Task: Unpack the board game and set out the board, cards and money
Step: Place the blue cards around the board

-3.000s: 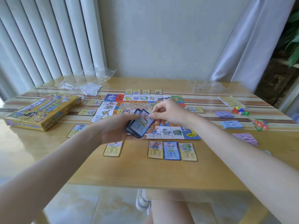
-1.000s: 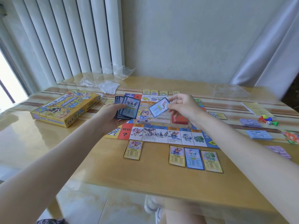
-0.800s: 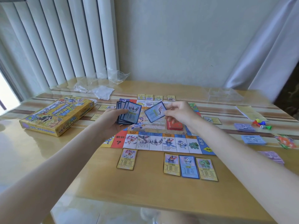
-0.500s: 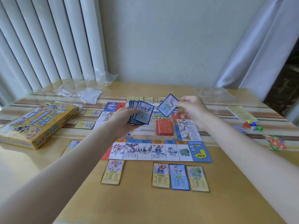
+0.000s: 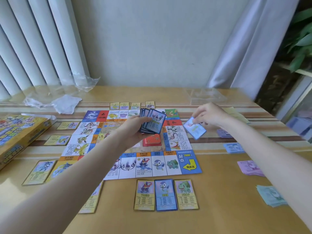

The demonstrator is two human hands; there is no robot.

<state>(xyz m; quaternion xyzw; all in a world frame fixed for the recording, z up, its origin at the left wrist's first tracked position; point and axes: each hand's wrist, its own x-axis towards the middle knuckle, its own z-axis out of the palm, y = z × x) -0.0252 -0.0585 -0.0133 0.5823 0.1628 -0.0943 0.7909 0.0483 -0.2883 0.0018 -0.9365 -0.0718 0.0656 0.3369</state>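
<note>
The game board [image 5: 190,163] lies open in the middle of the table. My left hand [image 5: 133,128] holds a fanned stack of blue-edged cards [image 5: 152,121] above the board's centre. My right hand [image 5: 209,114] pinches a single blue card [image 5: 195,130] just off the board's right edge, low over the table. Three cards [image 5: 165,194] lie side by side below the board's near edge, and several more line its left and far edges. A red card pile [image 5: 152,141] sits on the board. Stacks of paper money [image 5: 249,168] lie to the right.
The yellow game box [image 5: 18,134] stands at the left. Crumpled clear wrapping [image 5: 65,103] lies at the back left and a clear plastic tray [image 5: 206,95] at the back right. A folded yellow sheet [image 5: 236,112] lies beyond my right hand. Curtains and a wall close the far side.
My right hand has carried the single card from above the board's centre rightwards and down to the board's right edge. My left hand keeps the fanned stack over the board.
</note>
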